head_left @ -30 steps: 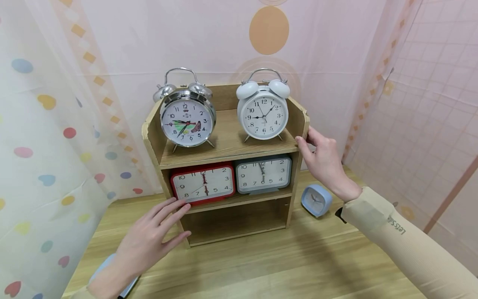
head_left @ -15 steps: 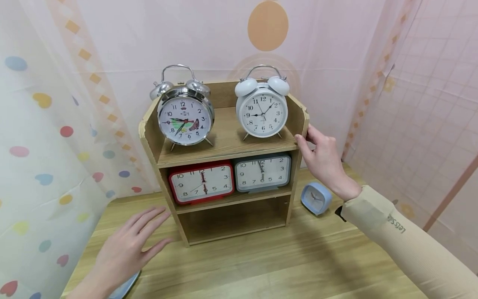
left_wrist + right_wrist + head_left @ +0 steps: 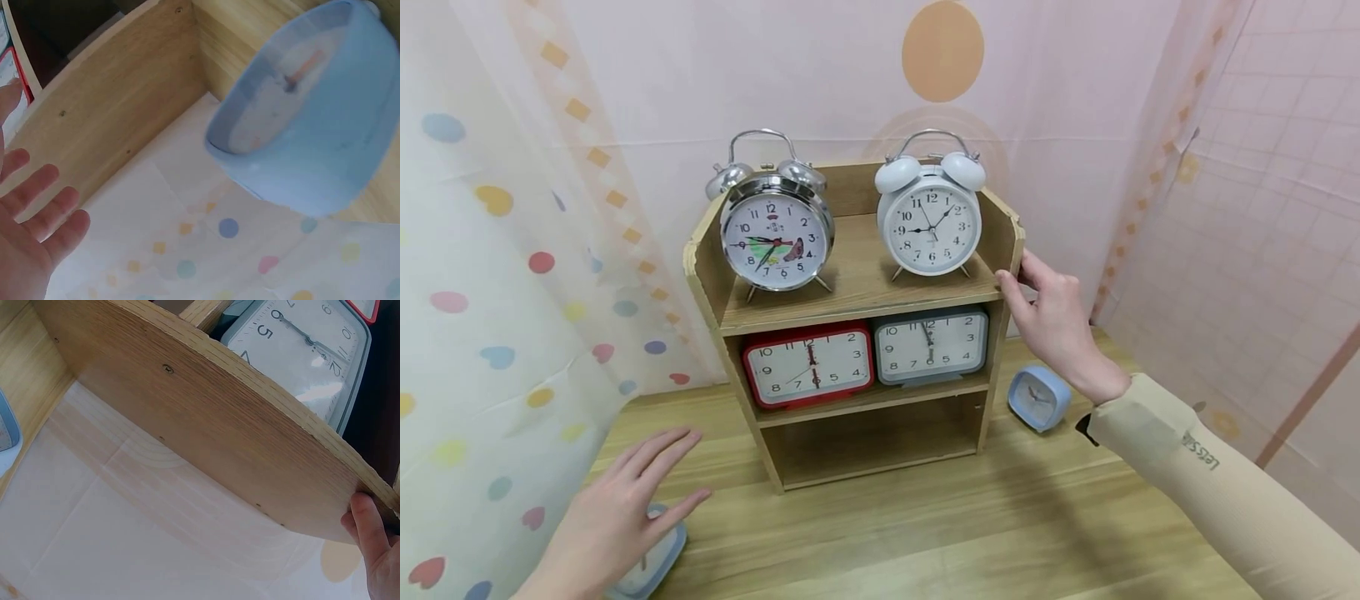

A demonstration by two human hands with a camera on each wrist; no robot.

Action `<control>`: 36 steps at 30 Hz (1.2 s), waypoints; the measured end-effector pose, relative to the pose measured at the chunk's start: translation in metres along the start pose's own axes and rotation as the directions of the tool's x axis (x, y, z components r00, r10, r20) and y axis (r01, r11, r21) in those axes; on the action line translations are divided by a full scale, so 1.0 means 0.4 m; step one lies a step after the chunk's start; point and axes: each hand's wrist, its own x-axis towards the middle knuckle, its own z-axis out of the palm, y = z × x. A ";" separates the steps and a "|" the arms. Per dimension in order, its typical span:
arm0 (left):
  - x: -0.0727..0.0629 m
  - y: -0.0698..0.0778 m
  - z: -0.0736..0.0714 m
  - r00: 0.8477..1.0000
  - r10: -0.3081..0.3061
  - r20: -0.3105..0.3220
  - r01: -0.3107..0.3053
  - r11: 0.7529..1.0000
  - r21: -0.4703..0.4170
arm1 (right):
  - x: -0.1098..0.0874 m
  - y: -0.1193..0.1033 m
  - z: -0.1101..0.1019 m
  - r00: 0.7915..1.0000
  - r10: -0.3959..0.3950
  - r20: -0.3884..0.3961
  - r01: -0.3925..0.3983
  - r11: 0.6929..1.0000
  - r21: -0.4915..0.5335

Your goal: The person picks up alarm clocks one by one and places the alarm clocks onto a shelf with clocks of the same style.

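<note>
Directions are counted from the middle of the head view. Nearest, toward eight o'clock, the person's left hand (image 3: pixel 610 517) is with fingers stretched and a little spread, gripping no object. Below it, between seven and eight o'clock, there is a light-blue plastic clock with rounded corners (image 3: pixel 658 562); the left wrist view shows a gap between the two. This clock is on the pale wood-grain table (image 3: pixel 925 525). At four o'clock a beige sleeve (image 3: pixel 1195 467) covers the right forearm. At three o'clock the right hand (image 3: pixel 1052 321) grips the right side panel of the three-level wooden shelf (image 3: pixel 865 317), the thumb at its front edge and the fingers on its outer face. At four o'clock, just beside the shelf, a second light-blue clock (image 3: pixel 1039 398) stands on the table. On the middle level, a red-framed rectangular clock (image 3: pixel 808 367) stands toward eight o'clock, and a grey-framed rectangular clock (image 3: pixel 931 346) toward four. On the top level, a silver metal twin-bell clock (image 3: pixel 777 237) stands at ten o'clock, and a white twin-bell clock (image 3: pixel 929 229) at one. Farthest, toward twelve, hangs a pale pink curtain (image 3: pixel 820 75).
</note>
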 end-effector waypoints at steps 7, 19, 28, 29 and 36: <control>-0.040 -0.029 -0.011 0.990 -0.094 0.105 0.091 0.995 0.030 | 0.000 -0.002 0.000 1.000 0.011 0.008 -0.011 1.000 0.019; -0.115 -0.069 -0.016 0.858 -0.343 0.382 0.336 0.938 0.088 | -0.003 0.001 0.002 1.000 -0.005 0.003 0.005 1.000 0.020; -0.144 -0.090 -0.001 0.812 -0.384 0.440 0.371 0.921 0.120 | -0.002 0.000 0.002 1.000 0.003 0.015 -0.003 0.999 0.033; -0.146 -0.093 0.001 0.810 -0.386 0.442 0.371 0.920 0.124 | -0.003 0.000 0.002 1.000 0.003 0.015 -0.003 0.999 0.034; -0.159 -0.109 0.010 0.781 -0.407 0.473 0.387 0.911 0.145 | -0.004 0.002 0.003 1.000 0.000 0.016 -0.001 1.000 0.027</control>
